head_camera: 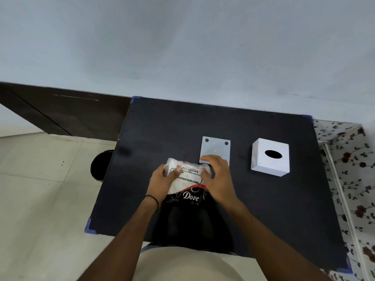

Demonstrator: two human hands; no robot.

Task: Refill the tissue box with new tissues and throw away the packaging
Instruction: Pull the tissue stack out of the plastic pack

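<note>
While both hands grasp the tissue pack (185, 176) on the tabletop (263, 199), left hand (162, 180) and right hand (218, 176) each in a clenched grip at its far end, a hard tear could scatter tissues; tissue box (271, 157) sits right of the grip.

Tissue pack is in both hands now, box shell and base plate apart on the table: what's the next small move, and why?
Probably tear the wrapper open. Both hands, left hand and right hand, grip the tissue pack, which looks sealed. The white box shell sits apart from its base plate, ready for filling.
</note>
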